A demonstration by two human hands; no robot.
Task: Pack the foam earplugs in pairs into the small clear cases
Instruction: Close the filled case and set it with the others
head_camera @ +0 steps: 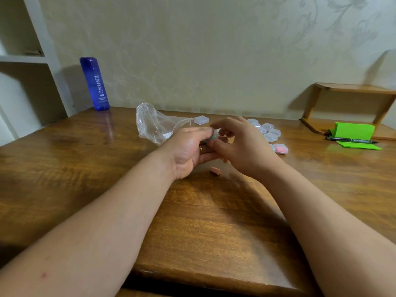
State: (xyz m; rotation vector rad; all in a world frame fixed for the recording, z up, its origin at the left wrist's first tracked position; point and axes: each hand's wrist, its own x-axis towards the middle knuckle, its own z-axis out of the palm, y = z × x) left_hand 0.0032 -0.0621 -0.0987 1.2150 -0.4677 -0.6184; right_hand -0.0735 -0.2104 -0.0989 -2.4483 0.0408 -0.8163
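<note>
My left hand [188, 151] grips a small clear case with green earplugs [212, 138] between thumb and fingers above the table. My right hand [237, 144] meets it from the right, its thumb and curled fingers pinching the same case. A loose pink earplug [215, 170] lies on the wood just below both hands. Several empty clear cases [267, 130] sit in a cluster behind my right hand, one more [201, 120] farther back. A filled case with pink earplugs [280, 148] rests to the right, beside one with green ones, mostly hidden.
A crumpled clear plastic bag [154, 125] lies behind my left hand. A blue bottle [95, 83] stands at the back left. A green phone stand [353, 133] and a pen [351, 141] lie at the right, under a small wooden shelf [351, 88].
</note>
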